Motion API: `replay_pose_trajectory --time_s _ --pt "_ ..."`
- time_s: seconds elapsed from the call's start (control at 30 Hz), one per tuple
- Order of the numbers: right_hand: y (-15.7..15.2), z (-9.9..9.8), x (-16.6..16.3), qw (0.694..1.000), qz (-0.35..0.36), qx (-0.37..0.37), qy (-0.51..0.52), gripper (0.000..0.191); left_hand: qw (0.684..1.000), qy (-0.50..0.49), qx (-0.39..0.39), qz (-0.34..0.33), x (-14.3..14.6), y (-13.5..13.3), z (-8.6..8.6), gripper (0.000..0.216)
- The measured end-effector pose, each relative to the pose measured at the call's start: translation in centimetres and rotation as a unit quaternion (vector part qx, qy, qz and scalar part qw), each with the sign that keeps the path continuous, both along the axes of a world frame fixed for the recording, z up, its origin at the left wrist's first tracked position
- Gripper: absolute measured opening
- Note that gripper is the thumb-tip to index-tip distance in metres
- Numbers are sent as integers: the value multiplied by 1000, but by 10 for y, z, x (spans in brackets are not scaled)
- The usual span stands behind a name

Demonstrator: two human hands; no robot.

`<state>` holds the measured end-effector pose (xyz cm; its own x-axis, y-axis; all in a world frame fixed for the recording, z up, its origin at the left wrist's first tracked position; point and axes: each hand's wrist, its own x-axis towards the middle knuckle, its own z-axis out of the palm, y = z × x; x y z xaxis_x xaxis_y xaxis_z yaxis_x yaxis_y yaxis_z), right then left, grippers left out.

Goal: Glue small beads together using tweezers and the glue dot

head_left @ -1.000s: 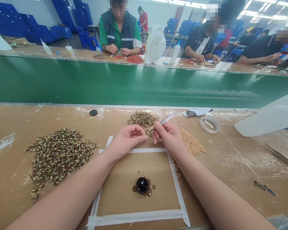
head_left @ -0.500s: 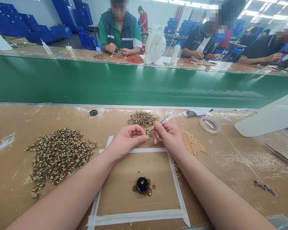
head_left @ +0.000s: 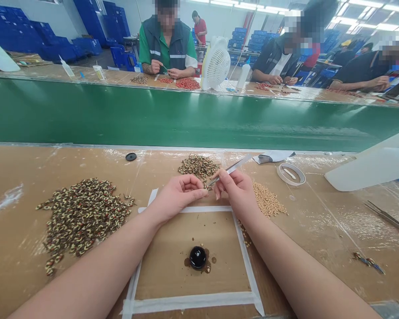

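Note:
My left hand (head_left: 177, 194) is curled with thumb and fingers pinched on a small patterned piece at its tips. My right hand (head_left: 236, 191) grips metal tweezers (head_left: 231, 169), whose tips meet the left fingertips. Both hands hover over the far edge of a white taped square (head_left: 243, 252) on the cardboard worktop. A small pile of patterned pieces (head_left: 197, 165) lies just beyond the hands. A heap of tan beads (head_left: 267, 200) sits right of my right hand. A large pile of patterned pieces (head_left: 81, 215) spreads on the left.
A black round cap (head_left: 197, 257) with brown drips sits inside the taped square. A tape ring (head_left: 290, 173), a white container (head_left: 369, 166) and spare tweezers (head_left: 385, 215) lie to the right. Beyond a green conveyor belt (head_left: 186, 115), other people work beside a white fan (head_left: 216, 64).
My right hand has tilted a little, lifting the tweezers' back end. The view has shifted slightly. The piles have not moved.

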<state>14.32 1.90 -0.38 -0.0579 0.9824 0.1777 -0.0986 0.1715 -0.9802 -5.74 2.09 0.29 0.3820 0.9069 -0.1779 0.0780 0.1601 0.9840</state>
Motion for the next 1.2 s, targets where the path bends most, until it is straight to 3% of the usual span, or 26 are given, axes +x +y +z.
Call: replay_pose_trajectory --time_s 0.57,0.77,0.9,1.03,1.2 --pt "-3 -8 -1 999 1 4 -31 39 1000 -11 3 -8 1 1 -4 27" --pt "0 -6 5 998 -42 13 -38 43 1000 11 -18 3 2 0 0 29" --pt "9 -5 13 986 -100 24 -130 36 999 -28 -26 18 2 -1 0 33" --pt "16 -8 18 966 -85 11 -242 38 998 -46 -23 25 2 -1 1 30" --pt "17 -12 18 956 -81 2 -283 34 999 -44 -22 21 3 0 2 27"
